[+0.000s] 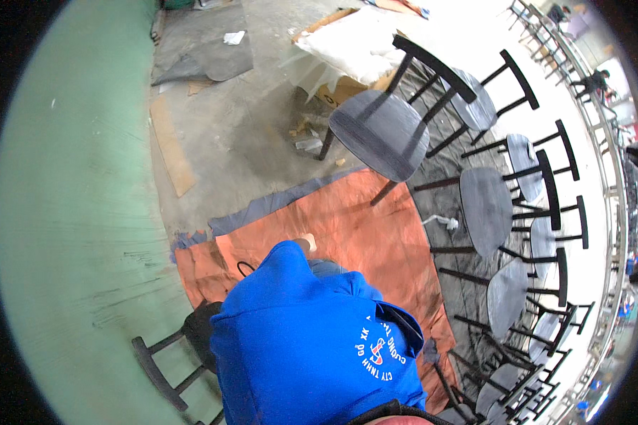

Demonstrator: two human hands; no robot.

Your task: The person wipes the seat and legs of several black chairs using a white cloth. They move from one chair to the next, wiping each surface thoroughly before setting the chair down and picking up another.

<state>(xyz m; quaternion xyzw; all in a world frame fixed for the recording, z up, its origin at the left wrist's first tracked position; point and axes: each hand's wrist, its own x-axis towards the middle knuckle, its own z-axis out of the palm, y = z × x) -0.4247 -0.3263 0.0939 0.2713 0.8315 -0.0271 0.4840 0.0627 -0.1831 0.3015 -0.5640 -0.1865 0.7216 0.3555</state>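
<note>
Neither of my hands shows. My blue jacket point(312, 333) fills the lower middle and covers whatever lies beneath it, with a strip of jeans point(326, 268) beyond its edge. A small tan shape point(310, 241) peeks out there, too little of it to name. Beside the jacket on the left is a dark chair point(164, 372), partly hidden by it. A thin black loop point(245, 268) sticks out near the sleeve. The nearest chair ahead, with a grey seat and black frame point(381, 131), stands at the orange sheet's far edge.
An orange sheet point(347, 219) covers the floor around me. Several dark chairs point(486, 211) stand in rows along the right. A green wall point(85, 212) runs down the left. Ahead lie a cardboard strip point(170, 145) and an open carton with white wrapping point(347, 46).
</note>
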